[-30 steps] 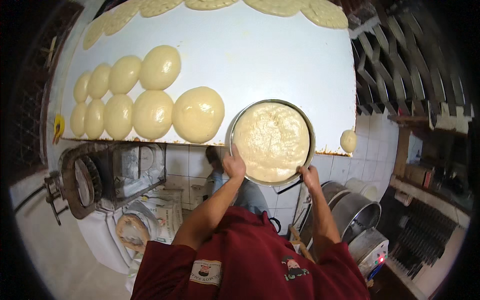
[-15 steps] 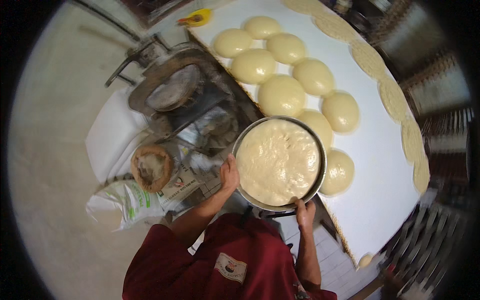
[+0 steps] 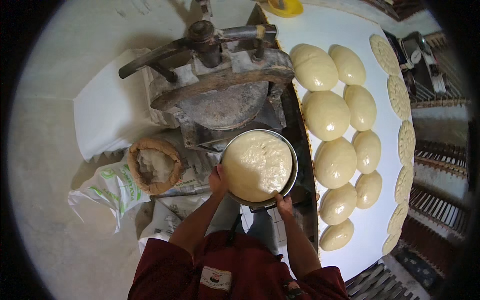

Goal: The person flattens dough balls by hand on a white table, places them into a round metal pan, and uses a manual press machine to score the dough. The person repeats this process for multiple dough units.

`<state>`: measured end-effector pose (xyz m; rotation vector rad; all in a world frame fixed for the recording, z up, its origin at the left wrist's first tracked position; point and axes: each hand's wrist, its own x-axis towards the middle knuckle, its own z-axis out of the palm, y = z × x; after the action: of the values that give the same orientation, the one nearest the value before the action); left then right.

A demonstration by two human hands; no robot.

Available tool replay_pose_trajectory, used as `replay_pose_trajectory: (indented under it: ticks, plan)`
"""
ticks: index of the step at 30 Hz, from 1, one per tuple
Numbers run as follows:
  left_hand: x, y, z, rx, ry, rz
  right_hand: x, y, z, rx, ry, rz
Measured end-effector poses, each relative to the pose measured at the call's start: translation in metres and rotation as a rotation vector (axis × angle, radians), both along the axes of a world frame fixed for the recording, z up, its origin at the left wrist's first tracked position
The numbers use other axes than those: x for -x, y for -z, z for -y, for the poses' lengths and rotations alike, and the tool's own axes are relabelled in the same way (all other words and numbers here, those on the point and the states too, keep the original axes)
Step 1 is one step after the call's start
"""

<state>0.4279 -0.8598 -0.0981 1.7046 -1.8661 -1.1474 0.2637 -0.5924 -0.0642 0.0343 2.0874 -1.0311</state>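
A round metal pan (image 3: 295, 172) filled with pale, glossy dough (image 3: 257, 165) is held in front of me, just short of a dark, floury metal press (image 3: 222, 102). My left hand (image 3: 218, 181) is closed on the pan's left side. At the near right rim my right hand (image 3: 285, 205) grips it, thumb over the edge. The dough spreads nearly to the pan wall. On the press, a round plate sits beneath a thick curved crossbar with a long handle. The fingers under the pan are hidden.
Right of the press, a white table (image 3: 385, 165) carries several smooth dough balls (image 3: 327, 115) and a row of flat patterned dough rounds (image 3: 406, 142) along its far edge. An open brown flour sack (image 3: 155, 165) and a white-green bag (image 3: 110, 192) stand left. A yellow bowl (image 3: 286, 7) sits at the back.
My view has turned from the table toward the press. Both hands have carried the pan from beside the dough balls to in front of the press, keeping their grip.
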Motion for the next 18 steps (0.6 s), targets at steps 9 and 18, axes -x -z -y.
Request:
replay_pose_trajectory:
  ticks: [9,18]
  plan:
    - [-0.008,0.038,0.009,-0.299,-0.343,-0.388,0.05,0.006,0.141,-0.077,-0.057,0.274]
    - [0.083,0.011,0.0,-0.93,-0.379,-0.706,0.113,-0.025,0.207,0.161,-0.372,-0.236]
